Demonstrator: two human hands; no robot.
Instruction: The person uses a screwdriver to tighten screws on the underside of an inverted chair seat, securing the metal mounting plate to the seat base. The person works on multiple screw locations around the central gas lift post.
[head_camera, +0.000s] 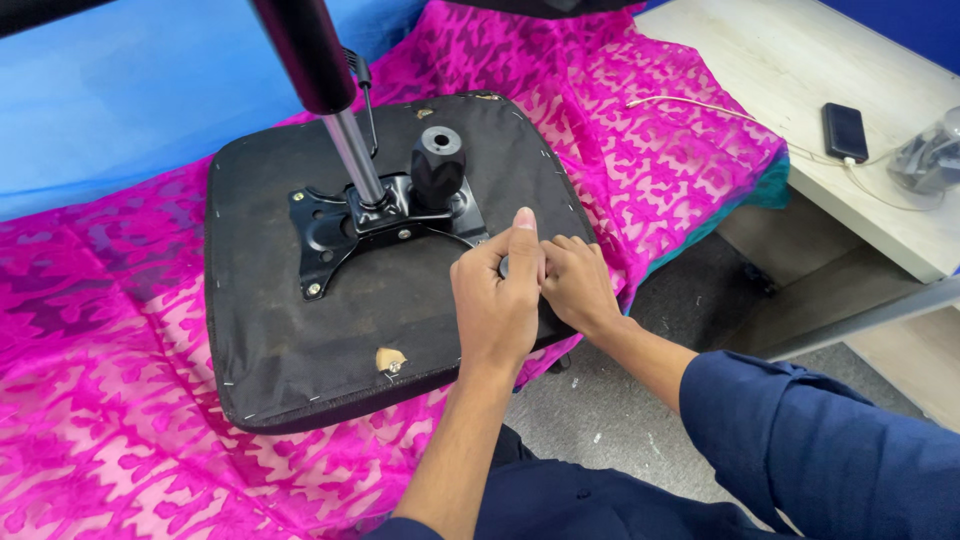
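An upturned black chair seat (300, 330) lies on a bed with a pink patterned cover (100, 400). A black metal mounting plate (340, 225) is bolted to its underside, with a round black knob (438, 165) and a gas-lift column (340, 120) rising from it. My left hand (495, 305) and my right hand (575, 285) are pressed together at the plate's right corner, fingers closed around a small dark part that is mostly hidden between them. My left thumb points up.
A pale wooden desk (800, 80) stands at the right with a dark phone (845, 132), a white cable (690, 103) and a clear object at its edge. Grey floor (600, 430) lies between bed and desk. A blue wall is behind the bed.
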